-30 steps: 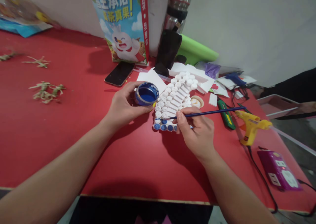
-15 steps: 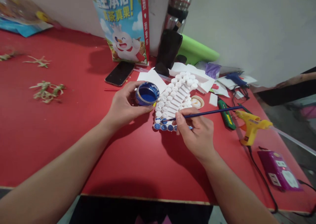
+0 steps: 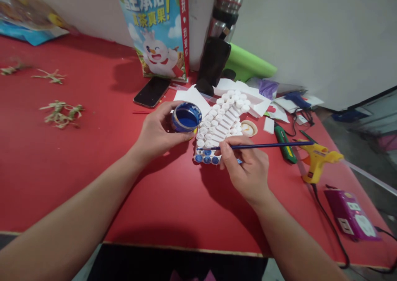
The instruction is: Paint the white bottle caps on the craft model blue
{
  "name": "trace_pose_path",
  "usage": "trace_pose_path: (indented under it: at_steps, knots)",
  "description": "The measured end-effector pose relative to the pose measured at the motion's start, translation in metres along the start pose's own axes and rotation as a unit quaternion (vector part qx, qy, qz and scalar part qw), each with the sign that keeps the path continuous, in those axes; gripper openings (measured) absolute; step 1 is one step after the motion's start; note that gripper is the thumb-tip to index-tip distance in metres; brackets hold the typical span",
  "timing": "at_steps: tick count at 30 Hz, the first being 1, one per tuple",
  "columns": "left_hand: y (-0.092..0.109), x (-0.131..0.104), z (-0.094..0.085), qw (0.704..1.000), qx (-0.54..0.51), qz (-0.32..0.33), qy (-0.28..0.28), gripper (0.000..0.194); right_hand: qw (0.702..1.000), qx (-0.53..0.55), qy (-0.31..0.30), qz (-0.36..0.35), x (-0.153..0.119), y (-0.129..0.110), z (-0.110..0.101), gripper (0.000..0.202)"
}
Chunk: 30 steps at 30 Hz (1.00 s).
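My left hand [image 3: 158,134] is closed round a small open jar of blue paint [image 3: 186,117], tilted toward me. Between my hands lies a model of rolled white paper pieces [image 3: 221,120], stacked like steps. Several roll ends along its near edge are blue. A thin blue paintbrush [image 3: 263,145] is pinched in my right hand [image 3: 246,165], its tip on a roll end at the model's near left corner. A round lid [image 3: 248,128] with a pale inside lies to the right of the model.
On the red table [image 3: 173,206], a phone [image 3: 151,92], a printed bag [image 3: 158,33] and a steel flask [image 3: 228,2] stand or lie behind. A green cutter [image 3: 284,144], yellow glue gun [image 3: 319,159] and purple power strip [image 3: 352,215] are at right; straw pieces [image 3: 62,113] at left.
The brush has turned to lie more level, its tip slightly left on the corner roll end, which shows more blue. The dark shape and arm at the right edge are gone from view.
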State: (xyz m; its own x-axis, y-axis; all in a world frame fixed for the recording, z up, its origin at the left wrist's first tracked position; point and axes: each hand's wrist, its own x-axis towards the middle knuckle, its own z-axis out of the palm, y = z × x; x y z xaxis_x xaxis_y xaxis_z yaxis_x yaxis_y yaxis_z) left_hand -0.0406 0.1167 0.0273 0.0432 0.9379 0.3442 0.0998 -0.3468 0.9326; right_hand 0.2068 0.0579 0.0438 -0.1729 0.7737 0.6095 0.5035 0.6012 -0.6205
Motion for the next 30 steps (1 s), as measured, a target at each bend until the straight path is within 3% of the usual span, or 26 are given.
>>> trace_pose_path:
  at_steps: [12, 30]
  knots:
    - [-0.0002, -0.0012, 0.0007, 1.0, 0.005, -0.011, -0.002, 0.074, 0.999, 0.013, -0.039, 0.002, 0.0011, -0.0036, 0.0005, 0.012]
    - [-0.0006, -0.0011, 0.0004, 1.0, 0.004, -0.011, -0.008, 0.077, 1.0, -0.007, -0.024, 0.003, 0.0017, -0.0003, -0.0039, 0.012]
